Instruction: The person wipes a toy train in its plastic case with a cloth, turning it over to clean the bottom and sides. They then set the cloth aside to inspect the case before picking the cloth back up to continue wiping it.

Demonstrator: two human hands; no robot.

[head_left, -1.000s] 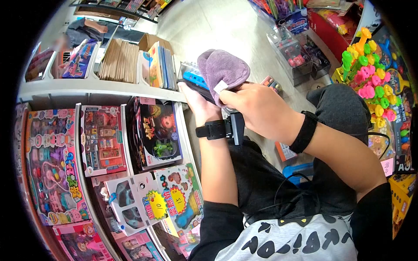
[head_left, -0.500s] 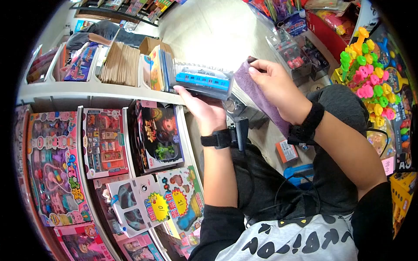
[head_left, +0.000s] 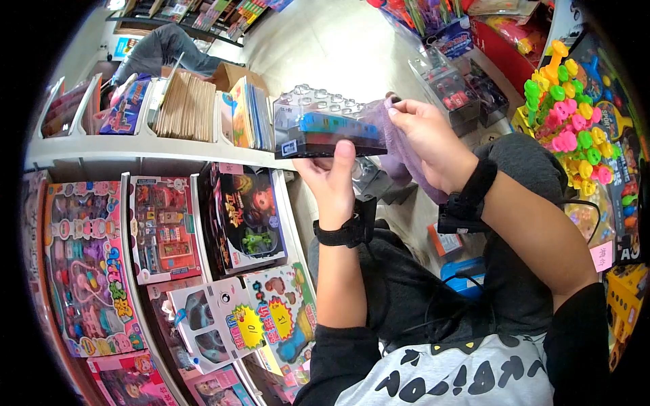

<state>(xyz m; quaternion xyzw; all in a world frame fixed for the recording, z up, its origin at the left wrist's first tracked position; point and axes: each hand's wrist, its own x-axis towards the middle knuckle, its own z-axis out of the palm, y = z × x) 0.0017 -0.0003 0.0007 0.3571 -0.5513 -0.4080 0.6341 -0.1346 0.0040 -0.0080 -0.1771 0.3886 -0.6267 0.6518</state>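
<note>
Presently listed first: one clear case (head_left: pixel 332 150), dark base, studded transparent top, a blue train-like toy (head_left: pixel 335 126) inside; held up in the air, not set down, and serving as landmark for all entries below. Its long axis runs crosswise before the wearer, left end towards the shelf, right end towards the cloth. Left hand (head_left: pixel 330 179): grasping the case from below, thumb up against its near side, the remaining fingers mostly hidden behind and under it. Right hand (head_left: pixel 433 142): closed on a purple cloth (head_left: pixel 405 155), pinched at the upper edge, standing just off the case's right end; of the two, the left is nearer, being in contact. Cloth: hanging down from the right hand and overlapping the case's right end; whether it presses there cannot be told. Left of the case: a white shelf (head_left: pixel 145 145) bearing thin upright books (head_left: pixel 247 111) just beside it and, farther left, a packed row of brown-edged cards (head_left: pixel 186 105). Below and right of the case, partly behind the cloth: another clear box (head_left: pixel 369 174). Well to the right: clear display boxes (head_left: pixel 443 101) with red contents, then a cluster of coloured plastic toys (head_left: pixel 575 132).
</note>
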